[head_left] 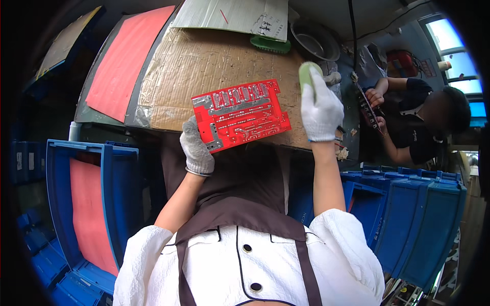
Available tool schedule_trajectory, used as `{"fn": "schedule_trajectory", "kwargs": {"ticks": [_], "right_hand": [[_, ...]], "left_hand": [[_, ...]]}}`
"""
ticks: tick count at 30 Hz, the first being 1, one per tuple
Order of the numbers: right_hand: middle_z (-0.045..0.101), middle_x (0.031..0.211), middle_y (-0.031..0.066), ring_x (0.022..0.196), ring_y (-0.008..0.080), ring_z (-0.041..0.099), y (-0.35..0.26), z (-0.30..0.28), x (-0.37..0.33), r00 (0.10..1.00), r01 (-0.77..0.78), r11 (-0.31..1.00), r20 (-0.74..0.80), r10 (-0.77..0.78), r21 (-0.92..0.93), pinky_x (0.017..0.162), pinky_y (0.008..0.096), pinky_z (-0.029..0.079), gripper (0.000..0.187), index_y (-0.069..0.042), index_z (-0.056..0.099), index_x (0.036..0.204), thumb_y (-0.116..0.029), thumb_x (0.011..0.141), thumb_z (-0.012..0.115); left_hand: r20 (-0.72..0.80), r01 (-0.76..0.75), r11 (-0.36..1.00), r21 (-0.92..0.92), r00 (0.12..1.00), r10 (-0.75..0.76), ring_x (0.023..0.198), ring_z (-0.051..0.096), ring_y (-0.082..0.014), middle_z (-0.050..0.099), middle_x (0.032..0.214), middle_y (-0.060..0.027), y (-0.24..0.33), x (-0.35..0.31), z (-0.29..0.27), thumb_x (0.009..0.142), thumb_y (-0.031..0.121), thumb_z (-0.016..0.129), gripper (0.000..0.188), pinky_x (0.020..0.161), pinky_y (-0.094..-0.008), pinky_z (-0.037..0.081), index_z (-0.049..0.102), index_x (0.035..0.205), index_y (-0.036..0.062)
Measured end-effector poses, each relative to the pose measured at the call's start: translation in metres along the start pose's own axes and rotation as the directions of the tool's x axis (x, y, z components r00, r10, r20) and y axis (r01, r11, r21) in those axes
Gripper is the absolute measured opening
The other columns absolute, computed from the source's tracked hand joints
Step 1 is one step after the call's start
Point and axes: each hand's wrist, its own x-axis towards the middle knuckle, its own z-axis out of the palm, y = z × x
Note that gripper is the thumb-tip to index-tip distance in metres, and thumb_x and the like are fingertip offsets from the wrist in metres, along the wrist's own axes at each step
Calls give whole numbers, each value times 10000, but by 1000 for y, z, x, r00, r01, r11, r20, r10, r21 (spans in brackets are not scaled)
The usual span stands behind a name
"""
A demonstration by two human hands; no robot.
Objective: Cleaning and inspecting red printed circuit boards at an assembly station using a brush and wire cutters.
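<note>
Red circuit board gripped at its left end, pale green object in the other hand

The red circuit board [245, 118] sits at the centre of the frame, slightly tilted with its right end higher, its face marked with silvery solder; the left hand [197, 150], in a greyish glove, grasps it at the lower left corner, the thumb side against the left edge and the other fingers mostly hidden by the board; the rest of the board reaches rightward, well beyond those fingers, and its right end stops short of the other glove.

The right hand [322, 115], in a white glove right of centre, is raised apart from the board; its fingers close on a pale green object [305, 76], whose kind I cannot tell.

Beyond the board spreads the cardboard-topped bench [178, 66]; a pale panel [229, 18] lies at the top of the frame, with a green brush [270, 45] at its lower edge and a metal bowl [334, 43] to the right; a red sheet [130, 61] lies at upper left; a blue crate [53, 204] stands at lower left; at the right edge, a co-worker [421, 122] holds another board [368, 109].
</note>
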Motion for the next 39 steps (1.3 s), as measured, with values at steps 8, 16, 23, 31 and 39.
{"fn": "schedule_trajectory", "kwargs": {"ticks": [8,16,23,31,39], "right_hand": [[728,996,15,925,247,673,45,57,4,869,474,878,198,-454,-68,818,409,541,425,-211,719,1242,-69,843,679],[452,1561,194,1450,383,394,110,-61,-76,811,19,947,559,172,-319,1192,494,329,1144,-101,381,1578,-500,647,914],[564,1275,219,1223,425,528,106,-74,-61,594,102,915,762,258,-389,1089,507,427,1013,-66,477,1468,-415,629,925],[641,1032,150,971,386,652,78,-91,-95,920,-64,986,373,119,-157,878,484,529,446,-93,622,1155,-215,767,807],[600,1063,84,1036,287,580,38,-95,-100,911,177,944,409,-51,-277,881,430,428,596,-163,648,1270,-406,757,828]], "left_hand": [[-14,50,999,-15,999,-50,945,721,-202,734,1104,-105,-4,5,6,1098,483,454,541,851,-370,600,660,1205,-6],[-9,51,997,-59,999,-52,956,709,-169,727,1120,-88,9,0,5,1098,423,491,497,841,-346,599,658,1252,-19],[-18,36,999,-39,999,-37,900,711,-153,730,1072,-84,7,1,10,1101,421,485,474,788,-327,602,672,1202,-3],[4,103,994,-26,995,-103,890,721,-161,731,1048,-76,18,0,15,1098,439,471,469,802,-324,601,671,1152,18],[-22,111,994,16,994,-111,877,716,-137,731,1038,-68,20,1,15,1098,435,476,475,790,-313,594,676,1141,6]]}}
